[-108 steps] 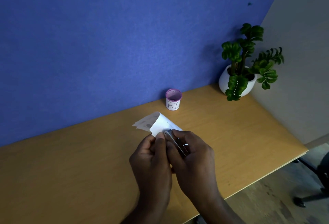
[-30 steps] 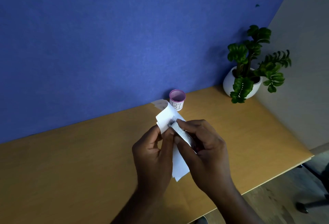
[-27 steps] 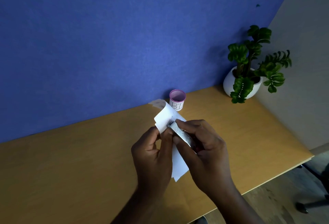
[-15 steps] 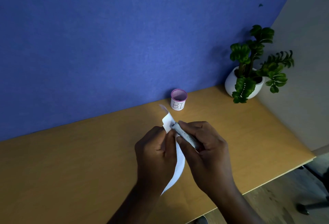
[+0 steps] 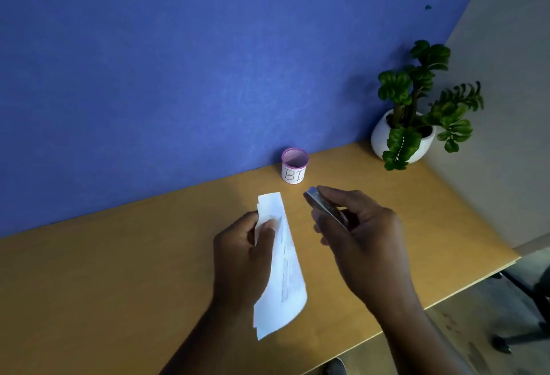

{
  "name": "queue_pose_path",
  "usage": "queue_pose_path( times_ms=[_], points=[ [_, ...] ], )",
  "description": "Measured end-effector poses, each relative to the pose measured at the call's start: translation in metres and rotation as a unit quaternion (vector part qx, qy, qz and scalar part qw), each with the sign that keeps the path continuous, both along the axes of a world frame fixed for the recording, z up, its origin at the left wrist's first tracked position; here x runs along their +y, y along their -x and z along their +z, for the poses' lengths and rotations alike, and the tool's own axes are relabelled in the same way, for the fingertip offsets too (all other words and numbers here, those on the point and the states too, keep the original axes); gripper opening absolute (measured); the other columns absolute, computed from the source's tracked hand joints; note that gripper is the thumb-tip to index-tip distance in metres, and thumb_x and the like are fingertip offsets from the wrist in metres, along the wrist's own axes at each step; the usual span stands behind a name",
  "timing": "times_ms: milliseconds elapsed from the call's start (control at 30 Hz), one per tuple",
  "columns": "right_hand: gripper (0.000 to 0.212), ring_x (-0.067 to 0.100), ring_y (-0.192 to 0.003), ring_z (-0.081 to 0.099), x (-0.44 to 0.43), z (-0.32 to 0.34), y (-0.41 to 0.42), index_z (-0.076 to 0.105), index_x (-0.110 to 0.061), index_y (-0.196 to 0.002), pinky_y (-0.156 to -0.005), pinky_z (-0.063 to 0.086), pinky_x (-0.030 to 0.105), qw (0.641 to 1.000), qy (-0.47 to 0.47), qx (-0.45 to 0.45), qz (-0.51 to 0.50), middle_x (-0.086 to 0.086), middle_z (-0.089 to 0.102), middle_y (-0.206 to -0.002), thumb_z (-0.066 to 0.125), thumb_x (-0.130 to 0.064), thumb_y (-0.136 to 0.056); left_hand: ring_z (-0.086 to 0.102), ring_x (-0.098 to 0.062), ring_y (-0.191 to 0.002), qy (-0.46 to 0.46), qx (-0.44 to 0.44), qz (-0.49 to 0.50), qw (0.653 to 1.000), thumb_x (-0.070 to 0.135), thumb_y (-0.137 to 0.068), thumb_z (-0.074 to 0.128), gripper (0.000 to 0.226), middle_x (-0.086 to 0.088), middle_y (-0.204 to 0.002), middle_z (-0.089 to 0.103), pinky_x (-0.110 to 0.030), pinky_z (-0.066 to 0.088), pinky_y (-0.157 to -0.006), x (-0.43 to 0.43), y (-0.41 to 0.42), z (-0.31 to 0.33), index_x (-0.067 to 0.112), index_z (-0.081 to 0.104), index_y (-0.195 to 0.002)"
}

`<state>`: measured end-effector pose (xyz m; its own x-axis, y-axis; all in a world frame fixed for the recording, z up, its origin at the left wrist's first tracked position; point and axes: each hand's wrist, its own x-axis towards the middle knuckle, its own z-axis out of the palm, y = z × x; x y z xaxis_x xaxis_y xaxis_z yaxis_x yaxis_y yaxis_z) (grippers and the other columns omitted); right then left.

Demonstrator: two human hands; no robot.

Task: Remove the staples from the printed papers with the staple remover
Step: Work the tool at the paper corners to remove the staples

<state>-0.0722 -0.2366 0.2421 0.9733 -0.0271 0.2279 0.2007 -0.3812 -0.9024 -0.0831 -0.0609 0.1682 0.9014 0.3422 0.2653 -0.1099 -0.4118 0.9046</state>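
My left hand (image 5: 241, 252) grips a small stack of white printed papers (image 5: 282, 267), held nearly upright above the wooden desk (image 5: 119, 270), thumb pressed near the top corner. My right hand (image 5: 357, 234) holds a flat metal staple remover (image 5: 323, 206), its tip pointing up and left, a short gap away from the papers. I cannot make out any staple in the papers or on the tool's tip.
A small pink-rimmed white cup (image 5: 294, 166) marked "BI" stands at the back against the blue partition. A potted green plant (image 5: 413, 115) sits in the back right corner. The desk edge (image 5: 446, 300) runs close on the right, with a chair base (image 5: 523, 315) beyond.
The staple remover was pressed against the papers' top corner; now my right hand has pulled it away to the right, and the papers hang straighter in my left hand.
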Motion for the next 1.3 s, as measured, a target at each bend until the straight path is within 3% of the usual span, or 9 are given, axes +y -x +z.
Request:
queue_pose_path(
  times_ms=[167, 333, 500, 600, 667, 800, 967, 1067, 1300],
  points=[
    [0.029, 0.011, -0.075, 0.079, 0.010, -0.023, 0.002, 0.080, -0.018, -0.122, -0.060, 0.063, 0.022, 0.995, -0.048, 0.090, -0.009, -0.007, 0.082, -0.109, 0.076, -0.007, -0.096, 0.066, -0.002, -0.066, 0.169, 0.078, 0.002, 0.982, 0.032, -0.092, 0.070, 0.020, 0.004, -0.077, 0.080, -0.019, 0.052, -0.060, -0.005, 0.004, 0.009, 0.016, 0.081, -0.087],
    [0.026, 0.015, -0.087, 0.079, 0.022, -0.041, 0.006, 0.081, -0.022, -0.118, -0.082, 0.066, 0.039, 0.995, -0.001, 0.101, -0.013, -0.002, 0.082, -0.102, 0.078, -0.012, -0.094, 0.039, 0.000, -0.055, 0.203, 0.080, 0.004, 0.976, 0.016, -0.106, 0.073, 0.042, 0.015, -0.056, 0.049, -0.014, 0.037, -0.053, -0.010, 0.005, 0.015, 0.016, 0.060, -0.066],
    [0.030, 0.000, -0.092, 0.075, 0.023, -0.046, 0.009, 0.082, -0.024, -0.118, -0.076, 0.056, 0.009, 0.995, 0.048, 0.081, -0.014, -0.015, 0.081, -0.106, 0.081, -0.012, -0.090, 0.033, -0.006, -0.054, 0.156, 0.111, 0.019, 0.981, 0.019, -0.105, 0.073, 0.048, 0.013, -0.052, 0.039, -0.028, 0.033, -0.057, -0.010, 0.004, 0.021, 0.013, 0.053, -0.062],
    [0.030, 0.003, -0.084, 0.077, 0.024, -0.046, 0.013, 0.082, -0.025, -0.117, -0.073, 0.060, 0.015, 0.996, 0.047, 0.066, -0.027, -0.013, 0.082, -0.104, 0.078, -0.022, -0.088, 0.034, -0.006, -0.049, 0.171, 0.119, 0.034, 0.977, 0.020, -0.104, 0.074, 0.054, 0.014, -0.046, 0.036, -0.027, 0.031, -0.059, -0.009, 0.004, 0.022, 0.023, 0.051, -0.055],
    [0.028, 0.004, -0.080, 0.076, 0.027, -0.043, 0.018, 0.081, -0.032, -0.111, -0.066, 0.059, 0.019, 0.998, 0.032, 0.051, -0.036, -0.015, 0.081, -0.096, 0.073, -0.031, -0.084, 0.038, -0.006, -0.051, 0.196, 0.125, 0.040, 0.972, 0.022, -0.105, 0.074, 0.054, 0.013, -0.047, 0.038, -0.028, 0.034, -0.060, -0.010, 0.005, 0.023, 0.021, 0.057, -0.053],
    [0.025, 0.013, -0.074, 0.073, 0.034, -0.040, 0.023, 0.068, -0.032, -0.108, -0.064, 0.059, 0.037, 0.999, 0.012, 0.009, -0.031, -0.005, 0.077, -0.088, 0.070, -0.036, -0.084, 0.069, -0.034, -0.075, 0.403, 0.132, 0.039, 0.905, 0.015, -0.105, 0.073, 0.032, -0.038, -0.080, 0.068, -0.040, 0.058, -0.069, -0.017, 0.004, 0.021, -0.003, 0.079, -0.079],
    [0.029, 0.014, -0.069, 0.073, 0.042, -0.034, 0.028, 0.071, -0.038, -0.110, -0.062, 0.061, 0.042, 0.999, -0.011, -0.016, -0.030, -0.009, 0.074, -0.084, 0.068, -0.048, -0.083, 0.086, -0.030, -0.087, 0.514, 0.121, 0.018, 0.849, 0.012, -0.105, 0.070, 0.025, -0.024, -0.097, 0.085, -0.032, 0.068, -0.070, -0.032, 0.014, 0.032, 0.000, 0.087, -0.092],
    [0.028, 0.012, -0.073, 0.071, 0.040, -0.030, 0.028, 0.071, -0.036, -0.111, -0.063, 0.056, 0.030, 0.998, 0.012, -0.057, -0.037, -0.008, 0.073, -0.081, 0.068, -0.047, -0.086, 0.083, -0.032, -0.090, 0.540, 0.104, 0.029, 0.835, 0.012, -0.106, 0.068, 0.025, -0.029, -0.103, 0.083, -0.033, 0.069, -0.076, -0.039, 0.017, 0.035, -0.006, 0.084, -0.100],
    [0.022, 0.012, -0.075, 0.070, 0.039, -0.026, 0.031, 0.082, -0.026, -0.095, -0.063, 0.053, 0.029, 0.997, 0.005, -0.058, -0.046, -0.010, 0.072, -0.079, 0.071, -0.044, -0.089, 0.080, -0.030, -0.084, 0.516, 0.066, 0.050, 0.853, 0.016, -0.107, 0.067, 0.031, -0.024, -0.088, 0.081, -0.032, 0.066, -0.071, -0.051, 0.025, 0.041, -0.002, 0.084, -0.089]
  ],
)
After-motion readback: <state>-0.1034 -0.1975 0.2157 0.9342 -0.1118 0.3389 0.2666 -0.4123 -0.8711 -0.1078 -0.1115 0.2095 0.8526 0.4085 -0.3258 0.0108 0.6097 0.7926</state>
